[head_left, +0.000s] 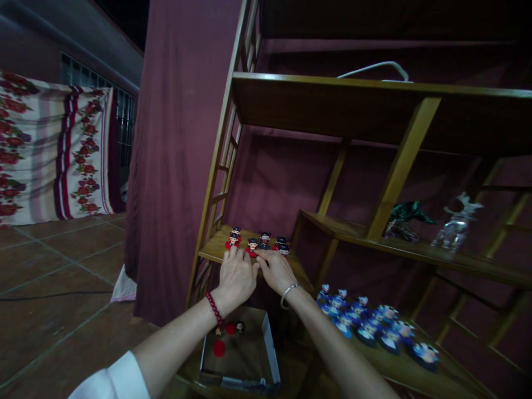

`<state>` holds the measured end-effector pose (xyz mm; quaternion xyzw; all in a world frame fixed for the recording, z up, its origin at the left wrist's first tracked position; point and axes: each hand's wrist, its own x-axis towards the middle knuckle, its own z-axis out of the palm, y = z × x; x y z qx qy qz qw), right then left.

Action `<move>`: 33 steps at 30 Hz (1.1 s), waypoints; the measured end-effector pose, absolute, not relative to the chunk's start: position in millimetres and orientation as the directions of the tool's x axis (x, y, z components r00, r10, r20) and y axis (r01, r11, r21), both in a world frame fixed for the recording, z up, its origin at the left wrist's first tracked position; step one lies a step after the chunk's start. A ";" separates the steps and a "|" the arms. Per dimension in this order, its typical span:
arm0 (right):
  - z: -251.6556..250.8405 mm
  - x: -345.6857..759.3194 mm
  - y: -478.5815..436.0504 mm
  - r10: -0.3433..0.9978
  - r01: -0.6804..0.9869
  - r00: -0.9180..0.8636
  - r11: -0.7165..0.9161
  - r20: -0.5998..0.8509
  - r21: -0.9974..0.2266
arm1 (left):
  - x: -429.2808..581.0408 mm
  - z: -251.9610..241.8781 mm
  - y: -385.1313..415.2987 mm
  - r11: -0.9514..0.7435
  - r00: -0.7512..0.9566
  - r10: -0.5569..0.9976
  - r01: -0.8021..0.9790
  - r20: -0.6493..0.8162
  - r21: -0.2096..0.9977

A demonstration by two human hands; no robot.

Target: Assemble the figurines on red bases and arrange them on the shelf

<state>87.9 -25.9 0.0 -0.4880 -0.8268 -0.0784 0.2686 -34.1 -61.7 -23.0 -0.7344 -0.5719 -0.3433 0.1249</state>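
Note:
Several small black-haired figurines stand in a cluster on a small wooden shelf (214,250). My left hand (238,275), with a red bead bracelet, is closed, fingers bent at the shelf's front edge, just below a red-based figurine (233,240). My right hand (277,271), with a silver bangle, comes in from the right. Its fingertips meet the base of the middle figurine (251,246), which sits between both hands. The hands partly hide their fingertips and the bases. Behind are a dark-clothed figurine (265,239) and, to the right, another figurine (283,250).
Below my wrists is an open cardboard box (272,349) with red discs (219,348) and small figurine pieces. Blue-and-white figurines (368,330) crowd the lower right shelf. A clear glass ornament (457,221) stands on the middle shelf. A wooden upright (403,166) and purple curtain (178,138) flank the space.

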 end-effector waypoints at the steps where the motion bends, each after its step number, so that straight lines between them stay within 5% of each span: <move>1: 0.4 86.9 -24.7 0.767 0.850 -0.379 0.510 0.517 -0.134 | -34.3 -22.5 -60.9 -0.305 0.104 0.755 0.930 0.647 0.206; 33: -4.2 86.2 -12.9 0.745 0.826 -0.413 0.549 0.523 -0.130 | -43.2 -24.7 -55.7 -0.227 0.060 0.756 0.958 0.652 0.176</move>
